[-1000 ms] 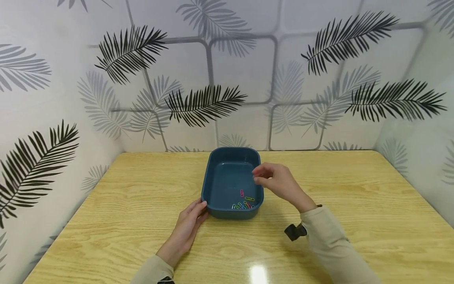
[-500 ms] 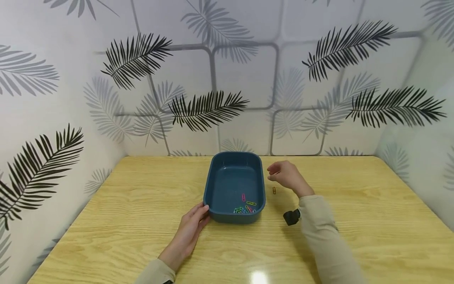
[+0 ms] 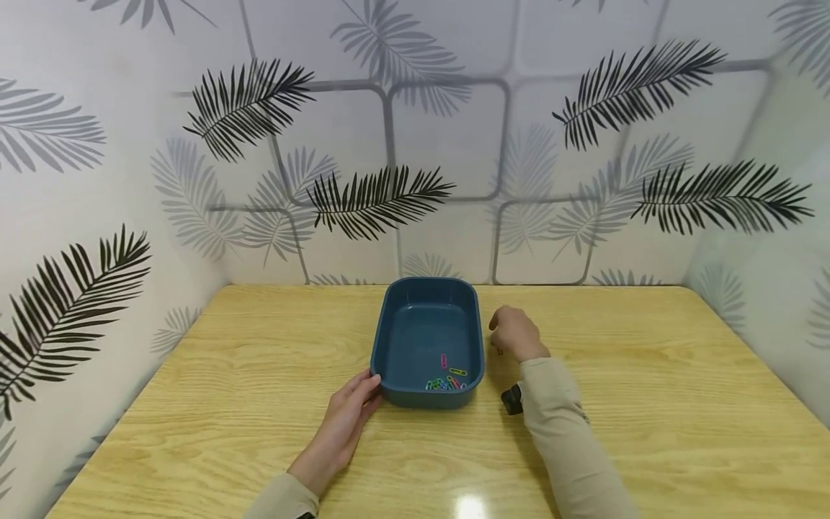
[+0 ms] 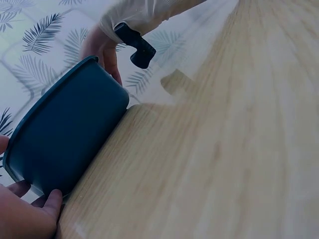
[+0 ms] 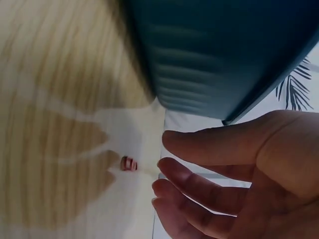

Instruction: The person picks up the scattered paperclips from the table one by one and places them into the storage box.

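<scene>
A dark blue plastic tray rests on the table with several coloured paper clips gathered at its near end. My left hand grips its near left corner, the thumb up at the rim and the other fingertips low against the outer wall in the left wrist view. Right of the tray, my right hand is held low over the table, thumb and fingers loosely bent with a gap between them. Just ahead of those fingertips a small reddish paper clip lies on the wood, mostly covered by the hand in the head view.
The light wooden table meets a wall with a leaf pattern at its back edge. A black wrist device sticks out below the right sleeve, near the tabletop.
My right hand has moved from over the tray's right side out to the table, then turned down over the paper clip there. The left hand keeps its grip on the tray.
</scene>
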The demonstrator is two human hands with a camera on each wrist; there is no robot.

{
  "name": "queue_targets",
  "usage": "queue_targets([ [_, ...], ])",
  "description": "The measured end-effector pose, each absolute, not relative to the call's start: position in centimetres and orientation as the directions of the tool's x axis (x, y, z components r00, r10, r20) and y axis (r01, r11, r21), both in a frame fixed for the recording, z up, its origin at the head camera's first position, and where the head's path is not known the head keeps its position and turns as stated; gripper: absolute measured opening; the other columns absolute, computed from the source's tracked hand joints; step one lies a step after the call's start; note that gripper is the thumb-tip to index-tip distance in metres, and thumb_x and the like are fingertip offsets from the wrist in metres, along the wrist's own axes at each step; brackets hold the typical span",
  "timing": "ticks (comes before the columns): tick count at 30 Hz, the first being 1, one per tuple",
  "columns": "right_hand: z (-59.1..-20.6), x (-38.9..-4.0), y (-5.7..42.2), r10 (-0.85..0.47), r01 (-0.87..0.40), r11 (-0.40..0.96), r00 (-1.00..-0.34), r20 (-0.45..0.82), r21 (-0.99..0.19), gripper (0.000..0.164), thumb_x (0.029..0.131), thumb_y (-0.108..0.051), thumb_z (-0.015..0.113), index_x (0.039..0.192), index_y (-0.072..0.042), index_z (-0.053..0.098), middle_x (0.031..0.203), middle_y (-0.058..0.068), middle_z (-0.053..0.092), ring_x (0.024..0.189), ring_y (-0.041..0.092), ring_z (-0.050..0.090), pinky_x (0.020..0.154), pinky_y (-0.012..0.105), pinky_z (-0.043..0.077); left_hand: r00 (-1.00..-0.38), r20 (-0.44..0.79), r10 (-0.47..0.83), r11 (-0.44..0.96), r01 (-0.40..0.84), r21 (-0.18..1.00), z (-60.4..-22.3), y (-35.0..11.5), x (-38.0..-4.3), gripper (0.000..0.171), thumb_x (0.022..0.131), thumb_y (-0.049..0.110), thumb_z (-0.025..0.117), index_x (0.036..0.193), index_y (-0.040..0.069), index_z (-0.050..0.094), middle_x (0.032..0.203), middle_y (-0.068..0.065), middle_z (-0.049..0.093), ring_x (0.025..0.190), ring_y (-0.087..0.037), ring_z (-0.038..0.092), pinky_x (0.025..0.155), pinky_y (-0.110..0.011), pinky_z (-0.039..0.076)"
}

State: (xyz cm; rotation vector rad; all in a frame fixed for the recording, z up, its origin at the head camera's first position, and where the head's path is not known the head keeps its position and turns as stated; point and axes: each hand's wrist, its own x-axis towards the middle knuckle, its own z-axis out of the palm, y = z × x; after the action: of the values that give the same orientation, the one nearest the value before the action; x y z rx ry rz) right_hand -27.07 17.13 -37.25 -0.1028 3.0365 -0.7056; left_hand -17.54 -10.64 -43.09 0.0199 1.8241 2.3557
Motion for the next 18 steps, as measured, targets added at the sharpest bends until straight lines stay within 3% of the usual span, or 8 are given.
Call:
queue_targets([
  [5, -37.8, -27.2, 17.5, -0.079, -0.059, 0.905, -0.996, -0.030, -0.421, 0.028, 0.080, 0.006, 0.059, 0.106, 0.006, 0.069, 0.110, 0.022, 0.066, 0.098, 0.037, 0.061, 0.074, 0.045, 0.057, -0.987, -0.084, 0.140, -0.244, -0.117, 0.963, -43.2, -10.6, -17.6, 0.055, 0.101, 0.020, 0.050, 0.144, -0.011, 0.033, 0.148, -0.027, 0.033, 0.134, -0.033, 0.036, 0.112, -0.040, 0.034],
  [13, -38.1, -27.3, 17.4, -0.099, -0.074, 0.910, -0.994, -0.042, -0.407, 0.019, 0.086, 0.001, 0.059, 0.101, 0.006, 0.069, 0.105, 0.021, 0.067, 0.098, 0.037, 0.062, 0.080, 0.047, 0.056, -0.987, -0.086, 0.134, -0.249, -0.118, 0.961, -43.2, -10.7, -17.6, 0.056, 0.101, 0.021, 0.052, 0.144, -0.010, 0.035, 0.147, -0.027, 0.034, 0.133, -0.033, 0.036, 0.112, -0.040, 0.034],
  [18, -38.5, -27.5, 17.7, -0.132, -0.107, 0.909, -0.991, -0.034, -0.403, 0.017, 0.084, 0.003, 0.060, 0.096, 0.009, 0.069, 0.100, 0.021, 0.067, 0.096, 0.038, 0.062, 0.083, 0.047, 0.055, -0.987, -0.079, 0.140, -0.250, -0.113, 0.962, -43.2, -10.8, -17.5, 0.055, 0.101, 0.020, 0.052, 0.144, -0.010, 0.035, 0.147, -0.026, 0.033, 0.134, -0.033, 0.036, 0.112, -0.040, 0.034],
])
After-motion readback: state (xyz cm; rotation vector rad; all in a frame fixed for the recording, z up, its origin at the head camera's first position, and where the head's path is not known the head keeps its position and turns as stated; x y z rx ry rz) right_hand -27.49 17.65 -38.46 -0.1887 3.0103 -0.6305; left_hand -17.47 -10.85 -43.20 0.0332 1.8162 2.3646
